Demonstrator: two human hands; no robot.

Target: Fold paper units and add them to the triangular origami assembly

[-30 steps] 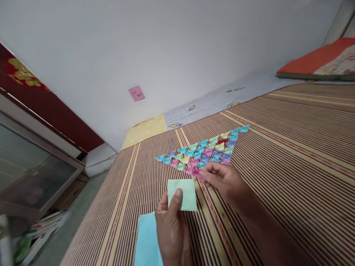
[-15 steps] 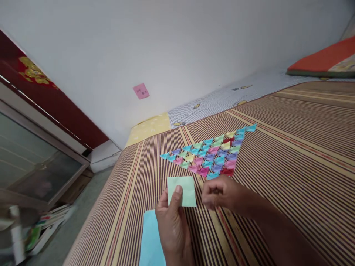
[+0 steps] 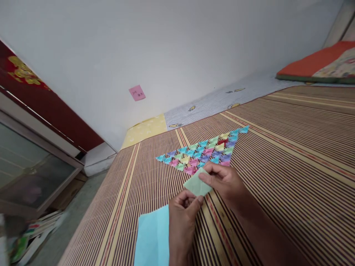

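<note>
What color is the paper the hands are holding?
The paper is light green, seen best in the head view.

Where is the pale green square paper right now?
In the head view, the pale green square paper is below and slightly right of centre, held by the left hand and right hand, in front of the triangle of multicoloured folded papers.

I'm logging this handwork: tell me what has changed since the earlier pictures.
The right hand has taken hold of the pale green square paper, now turned askew; the left hand has shifted right, thumb now at the paper's lower corner. The light blue paper sheet and triangle of colourful folded papers lie as before.
</note>
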